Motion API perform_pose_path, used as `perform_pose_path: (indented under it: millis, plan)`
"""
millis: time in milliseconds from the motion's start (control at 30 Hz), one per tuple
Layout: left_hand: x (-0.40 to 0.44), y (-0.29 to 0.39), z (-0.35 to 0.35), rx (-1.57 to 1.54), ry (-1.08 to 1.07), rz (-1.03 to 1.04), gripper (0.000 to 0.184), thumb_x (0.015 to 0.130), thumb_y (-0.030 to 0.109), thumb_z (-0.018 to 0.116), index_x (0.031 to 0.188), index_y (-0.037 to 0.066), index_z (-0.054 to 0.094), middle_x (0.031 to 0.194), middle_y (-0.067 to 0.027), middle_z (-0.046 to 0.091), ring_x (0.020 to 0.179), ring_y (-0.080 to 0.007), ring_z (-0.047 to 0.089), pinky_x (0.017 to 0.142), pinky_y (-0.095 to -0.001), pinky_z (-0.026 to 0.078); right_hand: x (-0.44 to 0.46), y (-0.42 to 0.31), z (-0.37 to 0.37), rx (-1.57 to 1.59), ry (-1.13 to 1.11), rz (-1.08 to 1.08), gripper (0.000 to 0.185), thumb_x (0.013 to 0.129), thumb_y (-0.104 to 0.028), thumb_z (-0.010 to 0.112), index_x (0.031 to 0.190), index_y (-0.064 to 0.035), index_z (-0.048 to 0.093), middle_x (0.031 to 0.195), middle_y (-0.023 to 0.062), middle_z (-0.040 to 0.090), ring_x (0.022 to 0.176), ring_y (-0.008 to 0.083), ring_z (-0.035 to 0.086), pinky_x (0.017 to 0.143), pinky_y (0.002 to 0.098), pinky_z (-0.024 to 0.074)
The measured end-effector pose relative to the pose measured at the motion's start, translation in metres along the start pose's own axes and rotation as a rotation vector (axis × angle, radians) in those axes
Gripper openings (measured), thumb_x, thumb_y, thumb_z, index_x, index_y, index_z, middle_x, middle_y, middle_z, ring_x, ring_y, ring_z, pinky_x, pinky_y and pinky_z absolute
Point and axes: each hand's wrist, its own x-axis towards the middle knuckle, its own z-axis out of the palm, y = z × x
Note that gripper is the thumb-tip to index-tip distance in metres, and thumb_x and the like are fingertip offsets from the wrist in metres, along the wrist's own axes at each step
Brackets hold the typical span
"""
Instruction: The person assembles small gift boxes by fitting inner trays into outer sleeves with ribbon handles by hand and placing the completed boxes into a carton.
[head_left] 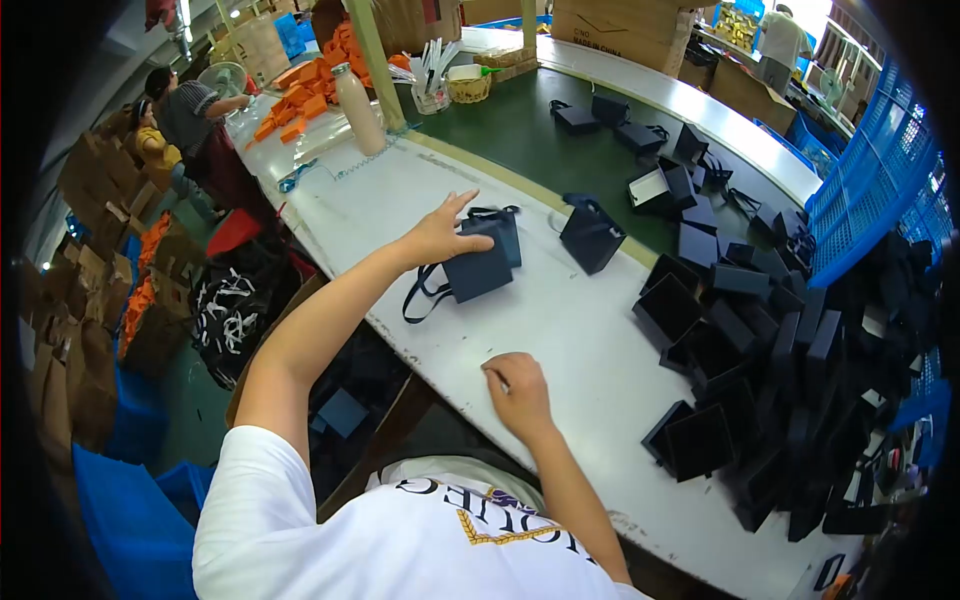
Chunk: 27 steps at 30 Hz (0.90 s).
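My left hand (440, 237) is stretched over the white worktable (570, 340), its fingers apart and its thumb lying on a dark blue gift box (482, 275). A black ribbon loop hangs from that box's left side onto the table. Close behind it, partly hidden, is another dark blue box (510, 243) with a ribbon at its top. My right hand (520, 392) rests near the table's front edge with its fingers curled in. Whether something small is between them is hidden. To the right of the boxes, a separate dark blue box (591, 238) with a ribbon stands tilted.
A large heap of dark boxes (745, 340) covers the table's right side, beside a blue plastic basket (880, 170). More ribboned boxes (640, 136) lie on the green surface. A bottle (358, 110) and orange pieces (300, 95) stand far left. Other people (190, 120) work beyond.
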Motion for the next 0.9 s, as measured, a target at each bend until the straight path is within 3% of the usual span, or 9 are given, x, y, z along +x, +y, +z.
perform_pose_path:
  millis: [167,267,300,433,667,700,800,833,900]
  plan:
    - [-0.054,-0.015,0.004,-0.649,0.131,-0.225,0.051,0.103,0.024,0.063,0.149,0.011,0.047,0.127,-0.0174,0.063,0.105,-0.0186,0.066,0.085,-0.0325,0.057,0.001,-0.009,0.001,-0.039,0.004,0.014,0.004,0.086,-0.004,0.072,0.090,-0.0045,0.072,0.093,0.0118,0.072,0.094,0.0331,0.066,0.084,0.0427,0.0501]
    - [-0.090,-0.018,0.035,-0.968,0.347,-0.321,0.053,0.104,0.022,0.058,0.154,0.017,0.041,0.125,-0.0155,0.063,0.105,-0.0198,0.066,0.086,-0.0375,0.057,0.002,-0.011,0.001,-0.057,-0.024,0.037,0.006,0.087,-0.006,0.072,0.092,-0.0030,0.072,0.095,0.0123,0.072,0.095,0.0327,0.065,0.085,0.0427,0.0504]
    - [-0.100,-0.016,0.042,-1.061,0.359,-0.396,0.061,0.105,0.020,0.054,0.160,0.023,0.029,0.136,-0.0153,0.056,0.114,-0.0226,0.062,0.091,-0.0492,0.055,0.002,-0.013,0.001,-0.054,-0.025,0.046,0.007,0.087,-0.006,0.073,0.093,-0.0026,0.072,0.095,0.0125,0.072,0.096,0.0327,0.065,0.085,0.0427,0.0504]
    - [-0.128,-0.005,0.066,-1.372,0.474,-0.495,0.073,0.104,0.014,0.052,0.164,0.028,0.013,0.155,-0.0155,0.038,0.133,-0.0275,0.049,0.105,-0.0616,0.041,0.001,-0.016,0.000,-0.034,0.025,0.095,0.018,0.088,-0.006,0.073,0.105,0.0002,0.070,0.103,0.0149,0.070,0.098,0.0327,0.064,0.086,0.0407,0.0529]
    - [-0.184,-0.013,0.075,-0.949,0.464,-0.410,0.082,0.095,0.003,0.057,0.166,0.014,0.018,0.160,-0.0160,0.036,0.148,-0.0275,0.035,0.118,-0.0413,0.033,-0.007,0.010,0.000,0.067,0.372,0.353,0.023,0.092,0.002,0.062,0.114,-0.0005,0.068,0.112,0.0130,0.069,0.099,0.0248,0.067,0.085,0.0347,0.0539]
    - [-0.188,-0.017,0.074,-0.750,0.505,-0.252,0.071,0.088,0.000,0.059,0.156,0.013,0.044,0.160,-0.0186,0.039,0.150,-0.0326,0.035,0.120,-0.0414,0.032,-0.007,0.011,0.000,0.080,0.396,0.355,0.023,0.092,0.002,0.061,0.114,-0.0004,0.068,0.112,0.0127,0.069,0.099,0.0242,0.067,0.085,0.0345,0.0539]
    - [-0.179,-0.019,0.042,0.052,0.298,0.157,0.058,0.084,0.001,0.061,0.141,0.012,0.059,0.156,-0.0225,0.043,0.149,-0.0383,0.036,0.121,-0.0431,0.032,-0.004,0.007,0.001,0.061,0.417,0.336,0.026,0.091,0.006,0.058,0.114,-0.0006,0.068,0.113,0.0130,0.069,0.100,0.0256,0.067,0.087,0.0351,0.0534]
    - [-0.162,-0.022,0.036,0.160,0.252,0.307,0.041,0.084,0.004,0.063,0.124,0.010,0.066,0.152,-0.0255,0.045,0.147,-0.0410,0.038,0.120,-0.0534,0.031,-0.003,0.005,0.000,0.040,0.407,0.328,0.027,0.091,0.007,0.058,0.114,-0.0005,0.068,0.113,0.0135,0.069,0.101,0.0268,0.067,0.088,0.0359,0.0533]
    - [-0.129,-0.007,0.025,0.374,0.114,0.441,0.038,0.084,0.008,0.067,0.121,0.012,0.068,0.154,-0.0210,0.045,0.149,-0.0389,0.037,0.118,-0.0611,0.030,-0.001,0.002,-0.002,-0.040,0.406,0.244,0.028,0.089,0.008,0.058,0.114,-0.0005,0.067,0.112,0.0147,0.068,0.102,0.0298,0.066,0.090,0.0378,0.0527]
